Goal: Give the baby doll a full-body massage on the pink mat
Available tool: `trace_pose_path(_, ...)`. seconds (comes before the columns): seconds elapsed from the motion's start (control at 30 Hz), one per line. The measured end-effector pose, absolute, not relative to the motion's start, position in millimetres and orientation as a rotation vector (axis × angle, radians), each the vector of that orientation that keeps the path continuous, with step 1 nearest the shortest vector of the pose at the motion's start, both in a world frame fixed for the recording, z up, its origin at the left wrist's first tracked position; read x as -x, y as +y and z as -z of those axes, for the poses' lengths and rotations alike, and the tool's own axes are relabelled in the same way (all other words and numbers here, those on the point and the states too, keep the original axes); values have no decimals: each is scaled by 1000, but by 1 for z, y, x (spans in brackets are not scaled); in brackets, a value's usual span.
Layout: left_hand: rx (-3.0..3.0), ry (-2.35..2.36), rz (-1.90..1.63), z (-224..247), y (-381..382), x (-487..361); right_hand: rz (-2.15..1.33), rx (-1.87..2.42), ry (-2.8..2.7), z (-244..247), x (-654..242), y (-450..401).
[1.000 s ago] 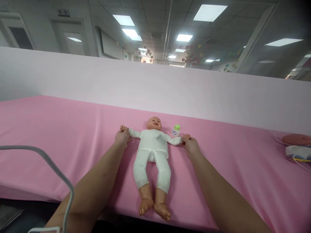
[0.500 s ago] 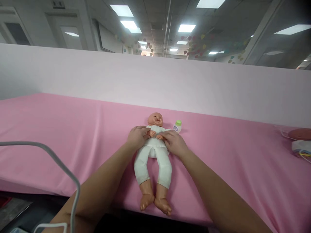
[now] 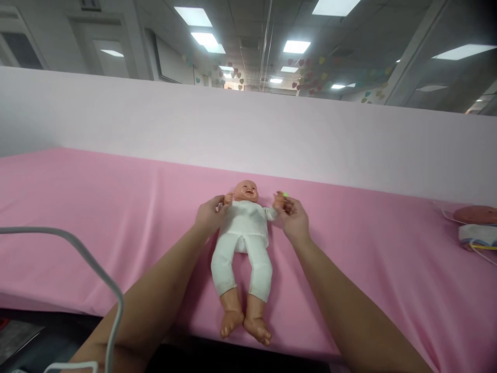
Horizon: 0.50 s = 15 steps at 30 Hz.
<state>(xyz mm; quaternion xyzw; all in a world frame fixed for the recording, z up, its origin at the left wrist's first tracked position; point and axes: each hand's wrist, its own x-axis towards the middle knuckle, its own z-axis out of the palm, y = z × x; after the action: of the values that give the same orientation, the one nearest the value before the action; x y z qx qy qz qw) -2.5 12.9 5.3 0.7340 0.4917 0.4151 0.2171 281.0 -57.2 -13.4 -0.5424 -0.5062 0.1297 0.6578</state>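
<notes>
A baby doll (image 3: 245,223) in white cloth lies on its back on the pink sheet (image 3: 349,248), head toward the wall and bare feet toward me. My left hand (image 3: 210,213) is closed on the doll's arm at the left, near its small fist beside the head. On the other side my right hand (image 3: 294,218) pinches the doll's other arm, which is spread outward. Behind my right hand only the green cap (image 3: 286,194) of a small bottle shows; its body is hidden.
A grey cable (image 3: 87,254) arches in from the left edge. At the far right lie a reddish-brown rounded object (image 3: 476,214) and a folded white-and-blue cloth (image 3: 477,234) with thin cords. A white wall (image 3: 248,129) with a window above borders the back.
The doll's arms, earlier folded over its belly under my hands, are now spread up and outward. Both hands have moved apart with them, and my right hand now covers most of the bottle.
</notes>
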Motion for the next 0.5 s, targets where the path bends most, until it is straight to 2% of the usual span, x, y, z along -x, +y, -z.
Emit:
trace_pose_path(0.13,-1401,1316,-1368,5,37,12,-472,1198,-725,21,-315,-46)
trace_pose_path(0.27,-704,1240,-1388,10,56,21,-688,1321,-496,36,-340,-38)
trace_pose_path(0.5,-520,1269,-1311,9,61,29,-723,1489,-460,51,-357,-35)
